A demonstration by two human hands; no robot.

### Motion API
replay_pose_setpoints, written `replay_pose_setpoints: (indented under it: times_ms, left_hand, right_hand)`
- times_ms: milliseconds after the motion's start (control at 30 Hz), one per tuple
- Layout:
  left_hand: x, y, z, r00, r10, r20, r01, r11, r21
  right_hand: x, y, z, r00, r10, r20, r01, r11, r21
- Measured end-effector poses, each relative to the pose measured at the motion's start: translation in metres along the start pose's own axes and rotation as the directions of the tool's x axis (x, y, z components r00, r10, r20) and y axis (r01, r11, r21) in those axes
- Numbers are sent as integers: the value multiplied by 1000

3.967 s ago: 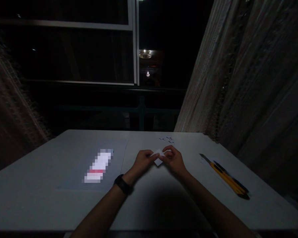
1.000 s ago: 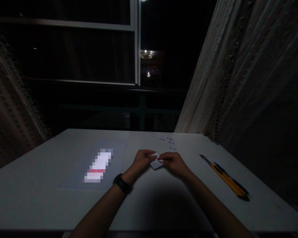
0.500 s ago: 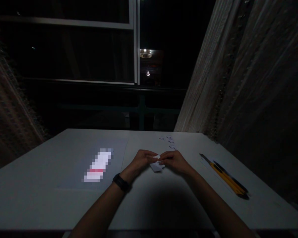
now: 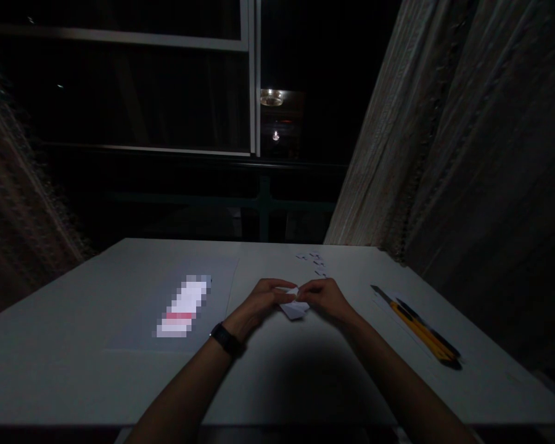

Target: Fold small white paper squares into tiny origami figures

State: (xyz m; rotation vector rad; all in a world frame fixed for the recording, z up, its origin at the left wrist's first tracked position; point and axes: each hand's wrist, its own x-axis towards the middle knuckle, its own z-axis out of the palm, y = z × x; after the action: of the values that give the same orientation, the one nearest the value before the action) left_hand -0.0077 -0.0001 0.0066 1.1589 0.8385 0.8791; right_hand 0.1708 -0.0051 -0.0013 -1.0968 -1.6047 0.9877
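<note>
White folded paper piece (image 4: 294,309) was pinched between both hands near the middle of the pale table (image 4: 74,345).
Left hand (image 4: 263,300) and right hand (image 4: 326,296) each closed fingertips on the paper, low over the tabletop; small paper scraps (image 4: 317,263) lay towards the far edge, and yellow and black stick-shaped tools (image 4: 420,333) lay by the right edge.

The small white paper piece (image 4: 294,309) is a folded scrap with creased flaps on top and a pointed lower corner. It is slightly tilted and pinched at its upper edge between the left hand (image 4: 259,301) and the right hand (image 4: 326,296). It is low over the middle of the table (image 4: 97,382); whether it touches the surface cannot be told.
</note>
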Motion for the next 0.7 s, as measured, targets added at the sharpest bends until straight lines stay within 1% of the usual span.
replay_pose_setpoints:
  times_ms: [167,300,433,567,700]
  left_hand:
    - [-1,1,1,1000,28,-3,-28,999,20]
    - [0,0,1,999,30,-22,-30,999,16]
    - [3,-2,-3,999,38,-25,-38,999,-4]
    - [3,-5,-5,999,51,-17,-51,998,24]
    - [2,-4,-5,999,51,-13,-51,999,-3]
  right_hand:
    - [0,1,-1,1000,16,9,-17,995,103]
    - [0,2,0,998,68,-11,-65,988,142]
    - [0,4,0,995,100,-13,-97,985,143]
    - [-1,6,0,997,77,-18,-75,990,120]
    - [1,6,1,999,50,-21,-47,995,89]
